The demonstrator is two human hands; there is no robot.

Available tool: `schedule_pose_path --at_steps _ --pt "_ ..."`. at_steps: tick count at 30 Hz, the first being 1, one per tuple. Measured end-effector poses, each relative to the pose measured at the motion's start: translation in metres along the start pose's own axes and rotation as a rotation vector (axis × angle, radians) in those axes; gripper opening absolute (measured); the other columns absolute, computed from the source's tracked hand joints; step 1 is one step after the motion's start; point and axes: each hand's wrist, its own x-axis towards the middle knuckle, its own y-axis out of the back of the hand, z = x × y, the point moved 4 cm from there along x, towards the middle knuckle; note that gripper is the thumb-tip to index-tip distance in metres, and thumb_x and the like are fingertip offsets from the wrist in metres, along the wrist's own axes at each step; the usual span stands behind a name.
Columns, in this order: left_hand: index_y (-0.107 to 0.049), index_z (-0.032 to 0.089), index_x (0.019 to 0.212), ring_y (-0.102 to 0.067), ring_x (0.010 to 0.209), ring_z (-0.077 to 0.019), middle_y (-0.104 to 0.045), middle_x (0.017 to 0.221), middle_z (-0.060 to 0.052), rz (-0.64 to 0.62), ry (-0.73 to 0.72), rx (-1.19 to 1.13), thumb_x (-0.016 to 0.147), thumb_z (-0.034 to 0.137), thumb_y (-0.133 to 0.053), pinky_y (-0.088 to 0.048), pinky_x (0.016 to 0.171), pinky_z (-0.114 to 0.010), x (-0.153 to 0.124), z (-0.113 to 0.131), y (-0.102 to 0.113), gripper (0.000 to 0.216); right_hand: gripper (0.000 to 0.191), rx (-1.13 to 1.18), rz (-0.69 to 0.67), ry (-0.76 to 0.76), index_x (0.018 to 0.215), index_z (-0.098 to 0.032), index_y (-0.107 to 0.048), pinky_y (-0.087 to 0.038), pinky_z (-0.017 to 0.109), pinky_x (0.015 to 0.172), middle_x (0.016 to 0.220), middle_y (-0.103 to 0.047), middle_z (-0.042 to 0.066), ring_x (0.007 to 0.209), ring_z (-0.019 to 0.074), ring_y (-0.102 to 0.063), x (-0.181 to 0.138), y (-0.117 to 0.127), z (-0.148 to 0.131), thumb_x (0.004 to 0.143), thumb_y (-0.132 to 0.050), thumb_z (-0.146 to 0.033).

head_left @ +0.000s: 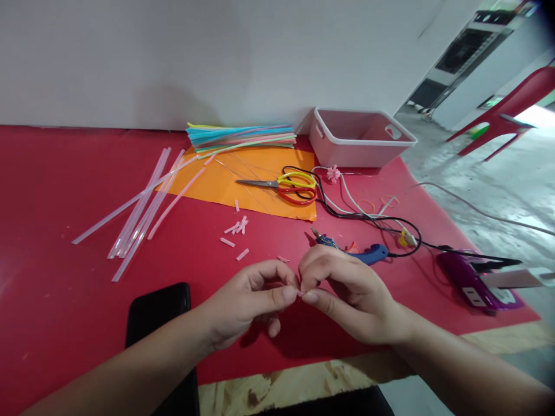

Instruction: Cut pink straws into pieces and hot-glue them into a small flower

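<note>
My left hand [249, 300] and my right hand [347, 294] meet above the red table cover [65, 190], fingertips pinched together on a tiny pink piece [300, 293] that is mostly hidden. Short pink straw cuttings [236, 228] lie just beyond my hands. Behind my right hand rests a blue glue gun [366, 253] with a black cord. Scissors with yellow and red handles [288, 186] lie on an orange sheet [243, 179]. A small pink flower shape [333, 173] sits near the tray.
Clear and pink straws [143, 208] lie at the left, a coloured straw bundle [243, 137] at the back. A white tray [359, 138] stands back right. A black phone [158, 312] lies by my left forearm. A purple power strip [477, 283] sits at the right edge.
</note>
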Motion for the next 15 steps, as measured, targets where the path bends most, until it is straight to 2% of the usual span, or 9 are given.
schedule_pose_path --at_steps 4,7,12,15 --pt "-0.068 0.016 0.075 -0.055 0.045 -0.0039 -0.062 0.068 0.003 -0.014 0.04 0.055 0.068 0.045 -0.092 -0.043 0.041 -0.012 -0.001 -0.002 0.002 0.039 0.008 0.108 -0.053 -0.064 0.089 -0.021 -0.065 -0.056 0.029 0.074 0.082 -0.067 0.003 0.078 0.0148 -0.063 0.0 -0.002 0.002 0.095 -0.065 -0.015" --pt "-0.068 0.017 0.076 -0.054 0.045 -0.0046 -0.06 0.065 0.004 -0.011 0.058 0.082 0.07 0.047 -0.091 -0.039 0.038 -0.012 0.0 -0.004 0.004 0.039 0.007 0.143 -0.052 -0.113 0.088 -0.021 -0.066 -0.055 0.028 0.073 0.083 -0.067 0.003 0.078 0.0146 -0.064 -0.001 -0.002 0.005 0.095 -0.066 -0.018" --pt "-0.068 0.018 0.072 -0.049 0.052 -0.0065 -0.055 0.064 0.004 0.078 -0.004 -0.039 0.066 0.043 -0.094 -0.049 0.043 -0.014 0.003 0.0 0.006 0.037 0.013 -0.025 0.067 -0.122 0.094 -0.021 -0.067 -0.054 0.029 0.071 0.084 -0.069 0.004 0.076 0.015 -0.063 -0.002 0.002 0.01 0.102 -0.056 -0.023" --pt "-0.069 0.018 0.072 -0.047 0.052 -0.0065 -0.055 0.064 0.004 0.107 0.009 -0.063 0.065 0.042 -0.095 -0.049 0.043 -0.014 0.003 0.0 0.005 0.037 0.013 -0.116 0.14 -0.122 0.101 -0.022 -0.068 -0.053 0.03 0.072 0.087 -0.07 0.005 0.079 0.0159 -0.065 -0.003 0.006 0.011 0.102 -0.056 -0.025"
